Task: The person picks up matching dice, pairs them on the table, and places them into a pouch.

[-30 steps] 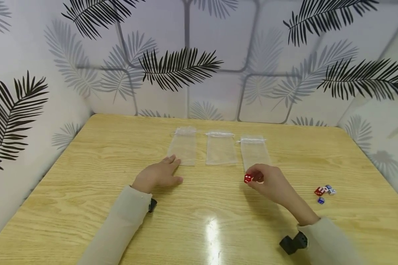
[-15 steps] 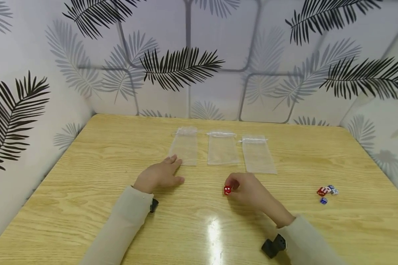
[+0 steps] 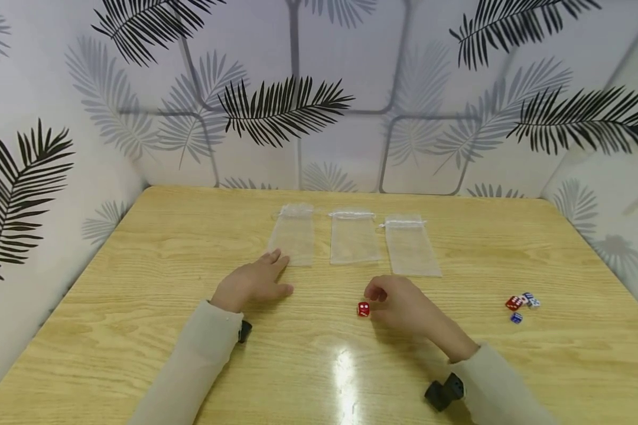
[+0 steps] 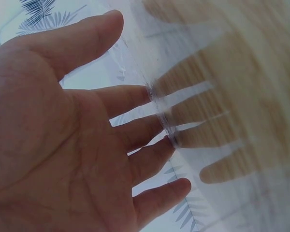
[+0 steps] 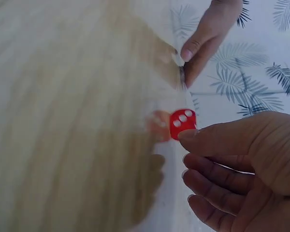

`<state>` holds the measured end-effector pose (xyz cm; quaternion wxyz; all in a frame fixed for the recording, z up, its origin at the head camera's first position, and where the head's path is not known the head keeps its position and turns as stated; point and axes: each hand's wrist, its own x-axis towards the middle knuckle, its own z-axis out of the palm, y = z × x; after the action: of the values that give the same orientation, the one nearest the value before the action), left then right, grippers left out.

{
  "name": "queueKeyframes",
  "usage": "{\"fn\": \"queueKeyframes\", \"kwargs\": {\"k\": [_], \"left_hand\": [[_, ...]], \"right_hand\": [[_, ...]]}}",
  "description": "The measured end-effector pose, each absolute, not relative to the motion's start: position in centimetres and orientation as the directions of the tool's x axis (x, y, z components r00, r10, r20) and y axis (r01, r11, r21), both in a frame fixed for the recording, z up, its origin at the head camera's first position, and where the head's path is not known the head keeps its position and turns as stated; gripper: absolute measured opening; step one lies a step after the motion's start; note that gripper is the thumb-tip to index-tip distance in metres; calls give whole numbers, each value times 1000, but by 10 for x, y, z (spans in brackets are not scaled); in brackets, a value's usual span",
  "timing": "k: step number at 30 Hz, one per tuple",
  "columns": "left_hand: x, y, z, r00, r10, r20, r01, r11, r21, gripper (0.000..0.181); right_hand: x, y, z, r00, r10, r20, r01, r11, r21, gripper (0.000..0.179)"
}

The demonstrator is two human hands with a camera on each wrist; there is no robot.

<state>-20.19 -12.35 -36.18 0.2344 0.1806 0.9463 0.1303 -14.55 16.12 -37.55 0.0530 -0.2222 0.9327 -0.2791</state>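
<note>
My left hand [image 3: 255, 282] lies with its fingers straight and slightly spread, fingertips on the lower left corner of the left sheer white drawstring bag [image 3: 293, 236]. In the left wrist view, the palm and its reflection in the glossy tabletop show. A red die [image 3: 363, 309] with white pips rests on the table in front of the bags. Just right of it is my right hand [image 3: 404, 307], fingers loosely bent. In the right wrist view, the thumb tip overlaps a corner of the die [image 5: 182, 124], while the other fingers sit apart from it.
Two more sheer bags, the middle one [image 3: 355, 239] and the right one [image 3: 412, 248], lie flat in a row. At the right, a red die [image 3: 514, 303], a blue die [image 3: 516, 317] and other dice sit clustered. A leaf-patterned wall [image 3: 340, 147] borders the wooden table [image 3: 191, 230].
My right hand has carried the red die leftward from below the right bag, set it down, and loosened its fingers from it. The left hand has stayed at the left bag.
</note>
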Motion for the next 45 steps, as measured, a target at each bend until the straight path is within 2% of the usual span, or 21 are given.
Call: {"fn": "queueKeyframes", "kwargs": {"k": [6, 16, 28, 35, 45], "left_hand": [[-202, -124, -363, -832, 396, -389, 281, 905, 320, 69], [-201, -125, -362, -832, 396, -389, 278, 904, 326, 69], [-202, -125, -364, -821, 424, -382, 304, 891, 338, 69], [-201, -124, -364, -826, 420, -377, 300, 893, 337, 68], [-200, -123, -364, -827, 417, -378, 289, 890, 352, 68]], "right_hand": [[-142, 191, -362, -911, -406, 78, -387, 772, -504, 20], [-132, 257, -352, -952, -273, 135, -305, 845, -439, 24], [-119, 320, -353, -980, -151, 126, -190, 892, -411, 25], [-116, 341, -362, -980, -117, 162, -172, 909, -380, 26], [-117, 352, -373, -993, -86, 81, -110, 921, -375, 30]]}}
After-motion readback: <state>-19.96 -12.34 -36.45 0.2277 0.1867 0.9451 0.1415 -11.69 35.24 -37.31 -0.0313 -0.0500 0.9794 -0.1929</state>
